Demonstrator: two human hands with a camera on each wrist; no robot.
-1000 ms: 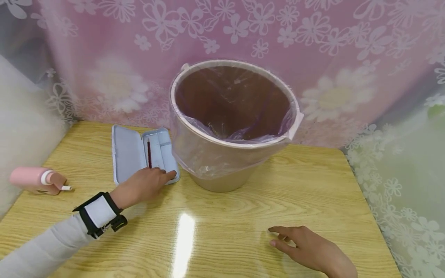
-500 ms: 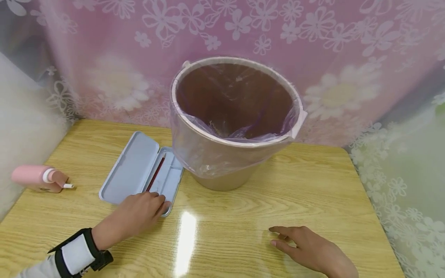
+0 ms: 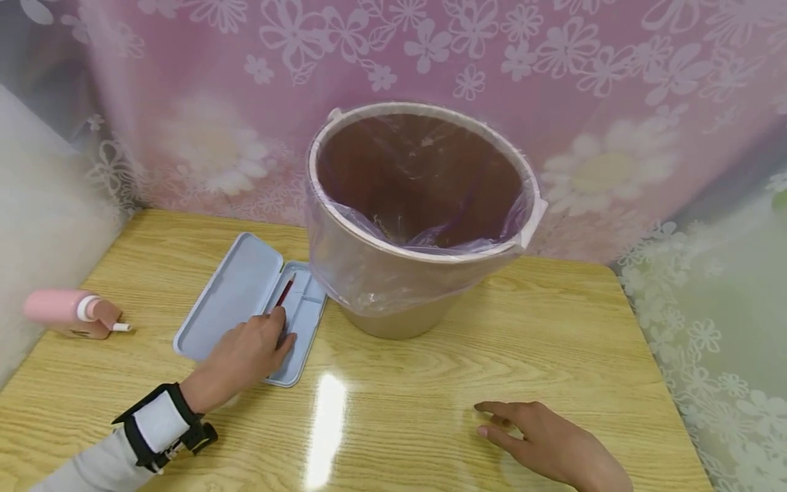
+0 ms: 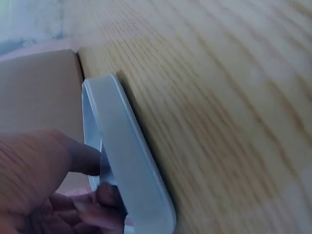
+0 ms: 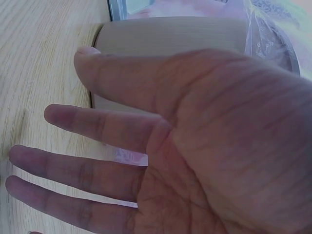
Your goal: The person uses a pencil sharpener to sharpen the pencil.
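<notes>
A light blue pencil case (image 3: 230,297) lies open on the table, its lid folded back to the left. In its tray (image 3: 304,342) rests a dark red pencil (image 3: 285,295), point toward the back; the fingers cover its near part. My left hand (image 3: 249,348) reaches down into the tray over the pencil. In the left wrist view, its thumb (image 4: 83,157) and curled fingers are inside the case wall (image 4: 129,165); whether they grip the pencil is hidden. My right hand (image 3: 547,437) rests at the lower right, fingers extended and holding nothing, as the right wrist view confirms.
A large bin (image 3: 393,324) lined with a clear purplish bag stands at the back middle, right beside the case. At the far left a pink pump bottle (image 3: 58,307) lies on its side. Floral curtains (image 3: 393,61) border the wooden table (image 3: 492,362).
The pencil case has come nearer and turned slightly, pulled by my left hand. That hand then shifted from the case's near edge onto the pencil. My right hand stays put.
</notes>
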